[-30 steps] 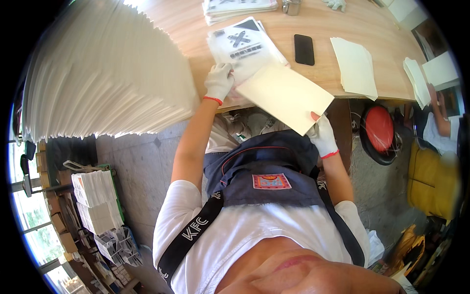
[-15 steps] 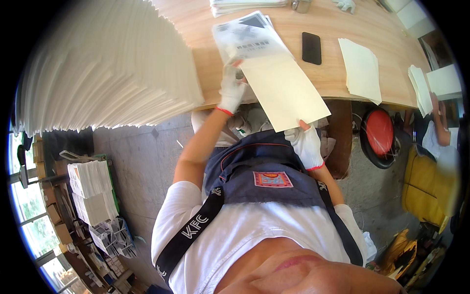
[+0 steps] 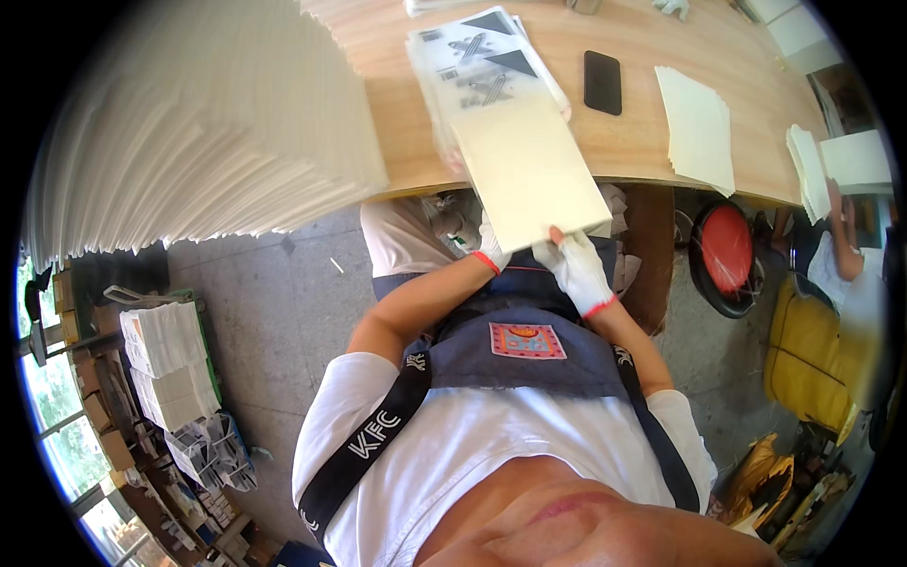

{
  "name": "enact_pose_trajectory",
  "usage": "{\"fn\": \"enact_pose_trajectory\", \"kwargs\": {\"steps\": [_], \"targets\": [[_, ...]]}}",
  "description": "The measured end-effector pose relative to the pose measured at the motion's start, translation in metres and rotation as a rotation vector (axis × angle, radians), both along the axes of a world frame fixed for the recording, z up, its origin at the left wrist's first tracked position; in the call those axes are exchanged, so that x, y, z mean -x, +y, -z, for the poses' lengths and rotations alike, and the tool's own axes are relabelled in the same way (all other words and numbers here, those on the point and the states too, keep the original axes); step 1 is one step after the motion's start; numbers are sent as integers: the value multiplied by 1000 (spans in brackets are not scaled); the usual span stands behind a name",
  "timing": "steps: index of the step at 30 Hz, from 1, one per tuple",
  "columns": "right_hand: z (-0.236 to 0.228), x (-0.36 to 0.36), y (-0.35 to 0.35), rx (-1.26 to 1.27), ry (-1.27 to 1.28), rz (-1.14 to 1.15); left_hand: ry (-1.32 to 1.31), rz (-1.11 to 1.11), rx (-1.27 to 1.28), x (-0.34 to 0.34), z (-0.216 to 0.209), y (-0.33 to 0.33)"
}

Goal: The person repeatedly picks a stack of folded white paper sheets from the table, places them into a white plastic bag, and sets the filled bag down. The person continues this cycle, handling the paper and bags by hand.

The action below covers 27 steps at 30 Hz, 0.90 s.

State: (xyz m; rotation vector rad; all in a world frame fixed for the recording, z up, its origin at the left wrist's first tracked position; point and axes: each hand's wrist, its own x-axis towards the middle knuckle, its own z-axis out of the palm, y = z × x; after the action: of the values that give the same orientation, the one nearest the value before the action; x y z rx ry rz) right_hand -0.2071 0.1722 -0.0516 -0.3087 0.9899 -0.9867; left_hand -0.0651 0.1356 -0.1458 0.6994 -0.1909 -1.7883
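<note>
A cream paper stack (image 3: 529, 170) slants from the table edge down over my lap. My right hand (image 3: 574, 269), in a white knit glove with bare fingertips, grips its near end, thumb on top and fingers beneath. My left hand (image 3: 493, 238), gloved alike, reaches under the stack's near left side; most of it is hidden, and a blurred pinkish patch by the left edge may be its fingertips. The far end of the stack meets a whitish, partly see-through printed sheet or bag (image 3: 487, 85). More printed pieces (image 3: 463, 42) with crossed-pencil pictures and dark triangles lie behind it.
A tall pile of white paper (image 3: 227, 123) fills the table's left side. A black phone (image 3: 603, 83) and cream sheets (image 3: 696, 132) lie to the right. Below are a red round stool (image 3: 726, 250) and a paper-loaded cart (image 3: 165, 364). Another person's arm (image 3: 841, 246) shows far right.
My left hand has moved from the stack's far left corner back under its near part. The stack has shifted slightly left, and a second printed piece now shows lower, at its far end.
</note>
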Motion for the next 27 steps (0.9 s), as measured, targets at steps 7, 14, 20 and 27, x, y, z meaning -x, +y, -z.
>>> {"fn": "enact_pose_trajectory", "kwargs": {"steps": [7, 14, 20, 27], "targets": [[42, -44, -69, -19, -420, 258, -531, -9, -51, -5, 18, 0], [-13, -37, -52, 452, 651, -636, -657, 56, -81, -72, -52, 22], [6, -75, -63, 1259, 1551, -831, -663, 164, -9, -96, -46, 16], [-11, 1, -73, 477, 324, -242, -721, 139, -86, -103, -67, 22]]}}
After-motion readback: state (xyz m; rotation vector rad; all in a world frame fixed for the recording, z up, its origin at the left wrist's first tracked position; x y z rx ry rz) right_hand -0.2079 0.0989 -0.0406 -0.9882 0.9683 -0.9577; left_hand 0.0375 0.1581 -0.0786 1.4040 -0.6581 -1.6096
